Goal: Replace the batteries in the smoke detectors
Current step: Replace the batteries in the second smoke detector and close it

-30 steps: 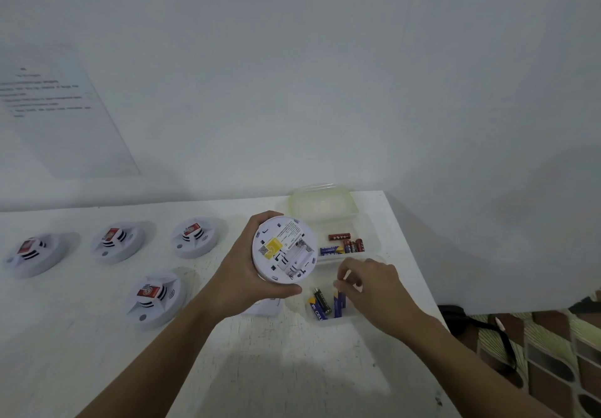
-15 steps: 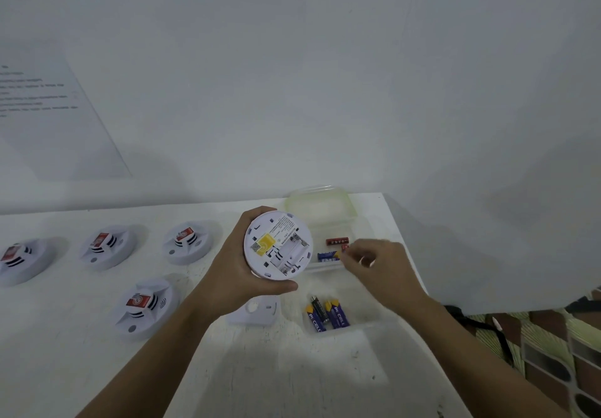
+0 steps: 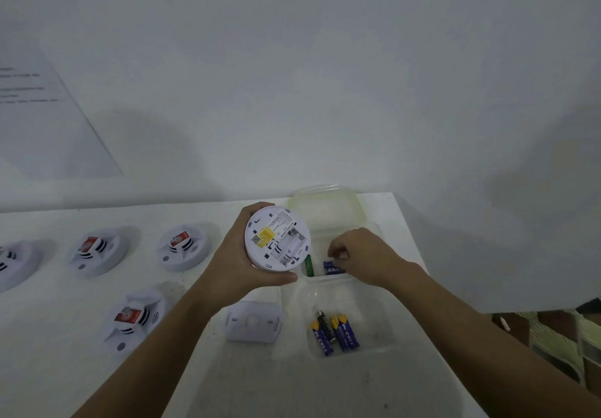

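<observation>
My left hand (image 3: pixel 227 265) grips a round white smoke detector (image 3: pixel 276 239), held above the table with its back toward me and its battery bay showing no cells. My right hand (image 3: pixel 364 258) reaches into the far clear container (image 3: pixel 374 232), fingertips curled and pinching a blue battery (image 3: pixel 331 268). A green battery (image 3: pixel 309 265) lies beside it. The hand hides the rest of that container. The near clear container (image 3: pixel 380 313) holds several blue-and-yellow batteries (image 3: pixel 335 333). A white detector cover (image 3: pixel 253 321) lies on the table below my left hand.
Several other white smoke detectors with red labels sit at the left: (image 3: pixel 183 247), (image 3: pixel 97 252), (image 3: pixel 131 317). A yellowish container lid (image 3: pixel 325 209) lies by the wall. The table's right edge (image 3: pixel 419 255) runs close past the containers. A printed sheet (image 3: pixel 39 108) hangs on the wall.
My right hand moved from the near container up to the far one and closed its fingertips over the batteries there. My left hand kept holding the detector.
</observation>
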